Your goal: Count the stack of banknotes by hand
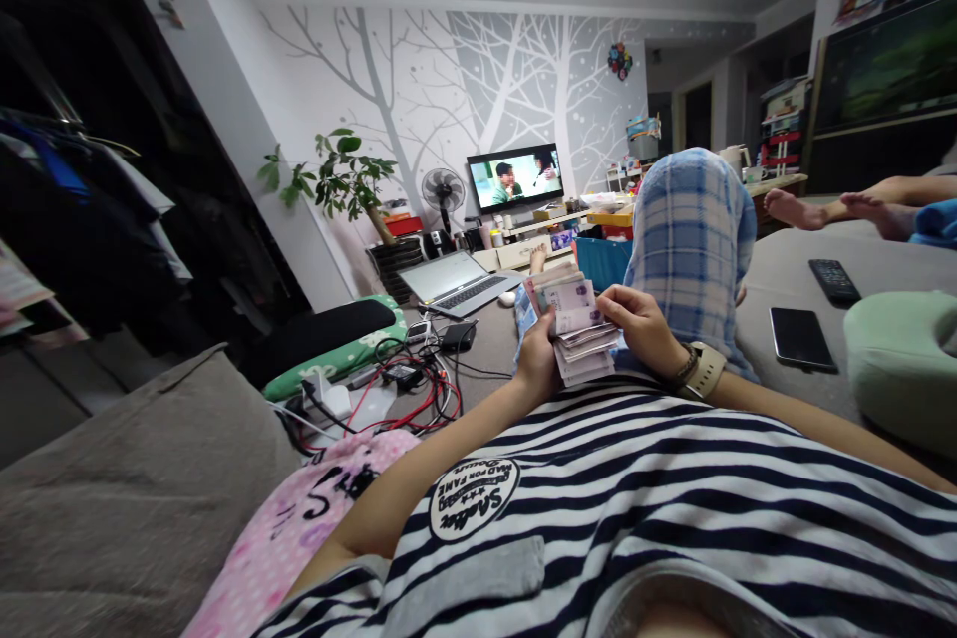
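A thick stack of banknotes is held in front of my belly, with the notes fanned and folded over toward me. My left hand is closed around the left side of the stack, its thumb lying on top. At the right edge, my right hand pinches a purplish note between thumb and fingers. The fingers behind the stack are hidden. A pale watch and a dark bracelet are on my right wrist. My raised knee in blue plaid trousers stands just beyond my right hand.
To the left, an open laptop sits beside tangled cables and a green cushion. A smartphone, a remote control and a pale green neck pillow lie to the right. Another person's bare feet rest farther back.
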A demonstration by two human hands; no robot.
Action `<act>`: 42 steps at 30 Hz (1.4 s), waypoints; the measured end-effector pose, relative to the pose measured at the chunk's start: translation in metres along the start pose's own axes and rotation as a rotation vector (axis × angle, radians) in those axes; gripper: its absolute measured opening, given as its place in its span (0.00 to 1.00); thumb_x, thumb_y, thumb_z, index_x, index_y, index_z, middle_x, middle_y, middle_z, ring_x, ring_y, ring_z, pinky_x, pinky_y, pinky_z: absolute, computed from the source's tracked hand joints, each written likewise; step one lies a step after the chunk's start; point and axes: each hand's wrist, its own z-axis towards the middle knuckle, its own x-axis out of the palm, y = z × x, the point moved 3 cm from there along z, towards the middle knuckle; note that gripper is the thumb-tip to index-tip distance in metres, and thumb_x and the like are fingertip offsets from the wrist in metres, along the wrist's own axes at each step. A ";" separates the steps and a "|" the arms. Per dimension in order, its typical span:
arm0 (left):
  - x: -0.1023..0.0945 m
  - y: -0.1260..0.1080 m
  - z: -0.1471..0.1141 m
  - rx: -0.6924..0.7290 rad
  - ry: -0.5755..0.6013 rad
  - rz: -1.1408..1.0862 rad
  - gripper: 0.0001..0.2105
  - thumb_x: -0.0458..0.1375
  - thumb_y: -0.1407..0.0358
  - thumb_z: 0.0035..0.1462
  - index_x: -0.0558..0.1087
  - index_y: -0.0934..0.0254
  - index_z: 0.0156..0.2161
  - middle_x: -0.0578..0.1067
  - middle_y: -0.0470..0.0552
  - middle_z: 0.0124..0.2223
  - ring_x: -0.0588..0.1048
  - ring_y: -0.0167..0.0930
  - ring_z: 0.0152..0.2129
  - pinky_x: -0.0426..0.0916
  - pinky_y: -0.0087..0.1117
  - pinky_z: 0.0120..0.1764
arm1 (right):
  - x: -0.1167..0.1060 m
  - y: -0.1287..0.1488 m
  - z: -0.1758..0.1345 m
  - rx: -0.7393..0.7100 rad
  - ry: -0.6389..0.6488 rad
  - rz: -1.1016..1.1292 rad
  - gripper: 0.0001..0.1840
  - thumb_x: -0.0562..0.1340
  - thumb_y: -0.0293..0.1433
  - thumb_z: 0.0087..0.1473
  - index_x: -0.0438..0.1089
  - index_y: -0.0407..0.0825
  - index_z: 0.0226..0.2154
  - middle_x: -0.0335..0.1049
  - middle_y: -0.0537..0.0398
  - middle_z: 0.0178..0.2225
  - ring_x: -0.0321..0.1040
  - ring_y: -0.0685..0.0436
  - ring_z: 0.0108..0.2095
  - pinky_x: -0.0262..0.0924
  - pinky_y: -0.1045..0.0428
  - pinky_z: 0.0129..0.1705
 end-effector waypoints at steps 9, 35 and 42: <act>0.000 0.001 0.002 0.009 0.057 -0.025 0.19 0.61 0.62 0.58 0.76 0.71 0.51 0.83 0.59 0.46 0.79 0.45 0.51 0.70 0.46 0.57 | 0.000 -0.002 0.002 0.031 -0.005 0.029 0.26 0.71 0.54 0.46 0.67 0.49 0.23 0.64 0.60 0.21 0.55 0.50 0.23 0.50 0.52 0.26; 0.002 -0.001 -0.003 0.014 0.016 0.011 0.16 0.65 0.63 0.54 0.79 0.66 0.47 0.84 0.56 0.41 0.80 0.44 0.46 0.74 0.42 0.50 | -0.002 -0.002 0.003 -0.002 -0.031 0.004 0.23 0.70 0.52 0.47 0.69 0.49 0.24 0.64 0.58 0.23 0.57 0.48 0.26 0.54 0.51 0.29; -0.002 0.001 -0.004 0.043 0.083 0.052 0.19 0.71 0.60 0.46 0.80 0.66 0.43 0.83 0.58 0.40 0.80 0.49 0.45 0.74 0.44 0.49 | 0.001 -0.004 0.002 0.024 0.037 0.054 0.21 0.71 0.49 0.46 0.69 0.50 0.26 0.63 0.60 0.24 0.56 0.49 0.26 0.53 0.52 0.30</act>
